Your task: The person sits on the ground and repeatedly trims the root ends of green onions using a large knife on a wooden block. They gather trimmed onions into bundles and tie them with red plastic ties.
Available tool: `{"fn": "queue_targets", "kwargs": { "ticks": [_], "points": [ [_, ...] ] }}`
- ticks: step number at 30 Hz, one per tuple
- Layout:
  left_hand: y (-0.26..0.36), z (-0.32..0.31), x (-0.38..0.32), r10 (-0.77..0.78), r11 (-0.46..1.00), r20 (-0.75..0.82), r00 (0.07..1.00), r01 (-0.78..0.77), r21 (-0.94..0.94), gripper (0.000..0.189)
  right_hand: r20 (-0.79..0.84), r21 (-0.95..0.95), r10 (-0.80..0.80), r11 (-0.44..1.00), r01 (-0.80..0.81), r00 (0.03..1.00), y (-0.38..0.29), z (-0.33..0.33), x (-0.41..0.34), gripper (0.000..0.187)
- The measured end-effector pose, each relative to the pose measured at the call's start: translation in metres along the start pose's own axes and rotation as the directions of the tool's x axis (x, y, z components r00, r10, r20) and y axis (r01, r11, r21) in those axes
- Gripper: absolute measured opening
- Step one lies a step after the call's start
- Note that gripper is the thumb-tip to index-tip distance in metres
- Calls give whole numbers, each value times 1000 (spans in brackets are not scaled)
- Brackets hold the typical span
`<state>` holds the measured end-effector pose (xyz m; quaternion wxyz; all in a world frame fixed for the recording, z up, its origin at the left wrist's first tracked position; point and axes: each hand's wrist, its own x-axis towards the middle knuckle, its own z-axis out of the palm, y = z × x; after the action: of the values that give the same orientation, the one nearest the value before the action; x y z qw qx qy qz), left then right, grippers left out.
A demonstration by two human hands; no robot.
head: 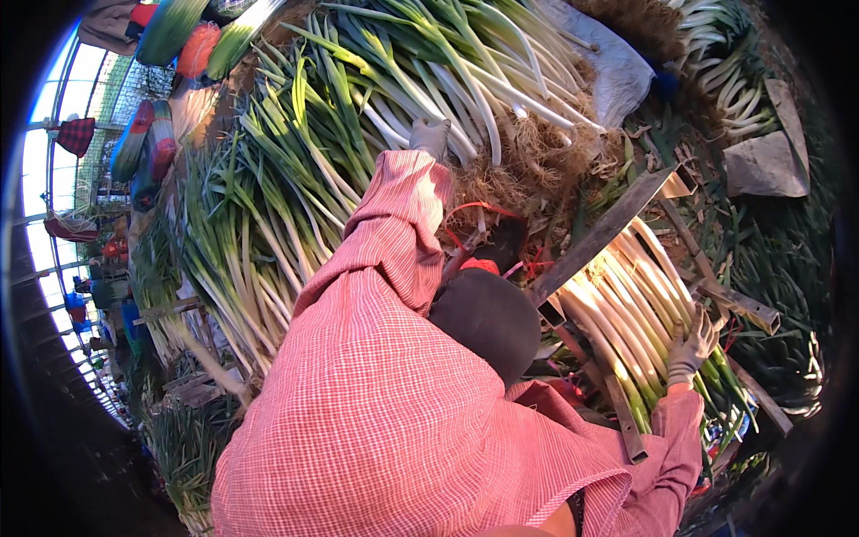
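My left hand (429,137), in a grey glove, reaches into a big pile of long green onions or leeks (376,60) and touches the white stalks near their roots. Its fingers are partly hidden, so its grip is unclear. At the right, my right hand (691,346), also gloved, rests with spread fingers against the outer side of a row of trimmed stalks (624,288). These stalks lie in a metal frame (604,235), their white ends up in the view and green leaves toward the lower right. Matted brown roots (530,154) hang at the pile's edge.
A dark rounded thing (490,322), perhaps my knee, shows between my arms. Red ties (486,208) lie close by. More stalks (735,94) are heaped at the upper right, beside a pale sheet (604,60). Wrapped bundles (171,30) stand at the upper left. Square metal bars (745,305) jut out at the right.
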<state>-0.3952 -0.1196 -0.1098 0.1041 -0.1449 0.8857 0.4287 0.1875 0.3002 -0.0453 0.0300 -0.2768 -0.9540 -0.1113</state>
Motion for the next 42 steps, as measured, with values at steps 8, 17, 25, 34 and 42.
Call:
{"fn": "queue_targets", "kwargs": {
  "ticks": [8, 17, 25, 34, 42],
  "points": [
    [32, 0, 7, -138, 953, 5, 990, 132, 273, 63, 8, 25, -5, 1000, 5, 1000, -1, -3, -1, 64],
    [-12, -54, 9, -209, 664, -272, 939, -68, -744, 20, -30, 32, -16, 999, 17, 999, 1, 0, -1, 63],
    [-16, -43, -6, -195, 759, -234, 952, -4, -651, 50, -33, 87, -10, 996, 12, 999, 1, -1, 0, 63],
    [1, -12, -20, 199, 979, 60, 978, -195, -63, 67, -30, 34, -17, 999, 18, 999, -2, -5, -1, 63],
    [-101, -80, -38, 243, 923, -111, 964, -195, 333, 46, -57, 11, -43, 999, 44, 997, 9, 6, -3, 62]
  ]
}}
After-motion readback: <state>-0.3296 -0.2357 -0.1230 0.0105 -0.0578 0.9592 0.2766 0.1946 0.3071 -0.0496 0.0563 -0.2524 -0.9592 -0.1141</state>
